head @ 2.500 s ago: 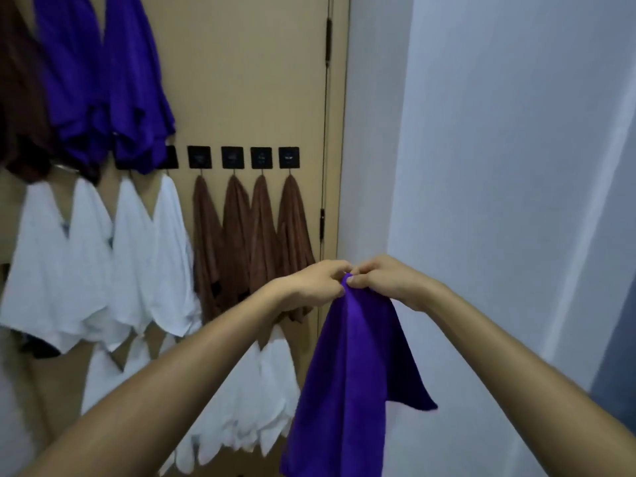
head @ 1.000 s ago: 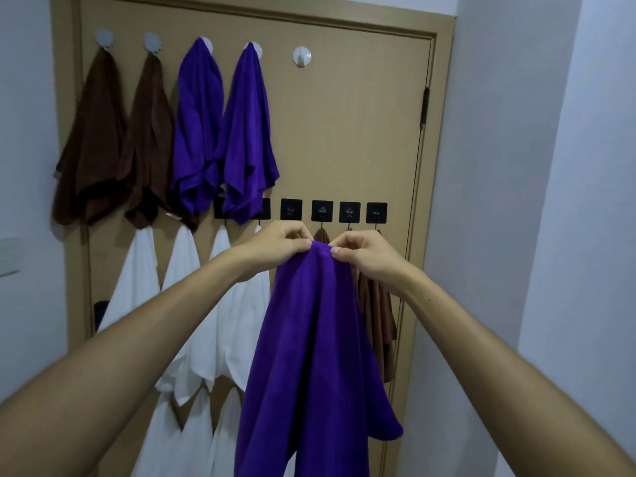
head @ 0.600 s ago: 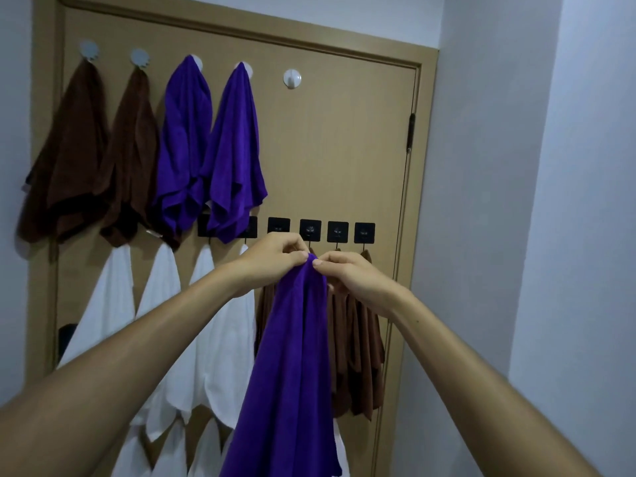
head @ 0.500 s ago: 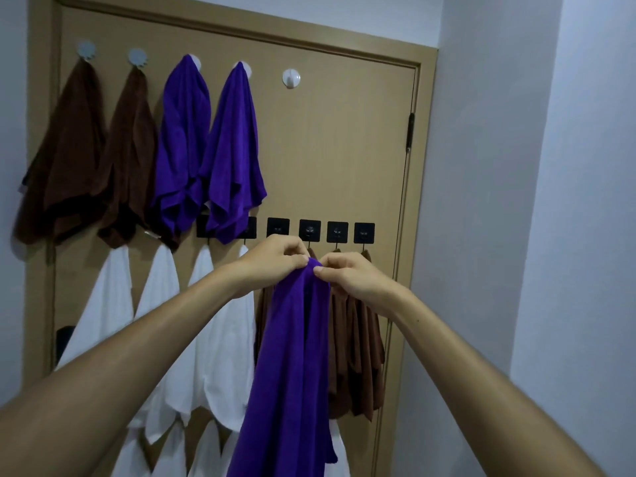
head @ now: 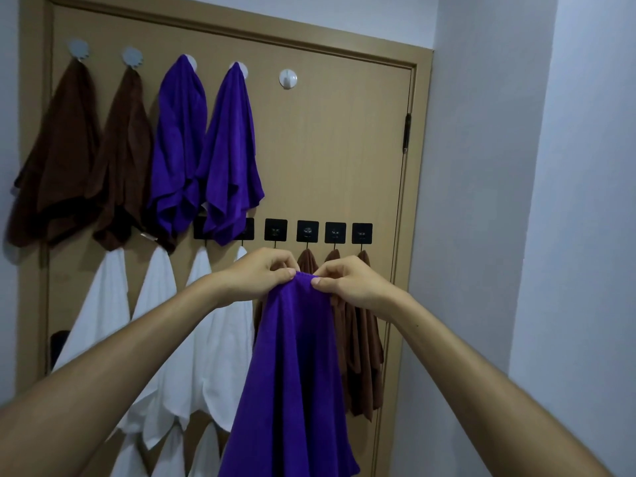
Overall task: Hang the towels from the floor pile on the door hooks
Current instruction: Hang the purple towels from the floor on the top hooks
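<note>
Both the left hand [head: 265,275] and the right hand [head: 347,282] are pinching the top edge of the purple towel [head: 296,366], which is hanging in front of the door [head: 330,160], below the 1 bare white hook [head: 288,78] in the top row. To hang it well, I judge the person should be keeping that short stretch of edge taut between the 2 pinches, lifting it above the hook's tip and lowering it on before letting go. No containers are showing; the other top hooks are carrying 2 brown towels [head: 86,160] and 2 purple towels [head: 206,149], with white towels [head: 165,321] and more brown ones on the black hooks [head: 306,231] below.
</note>
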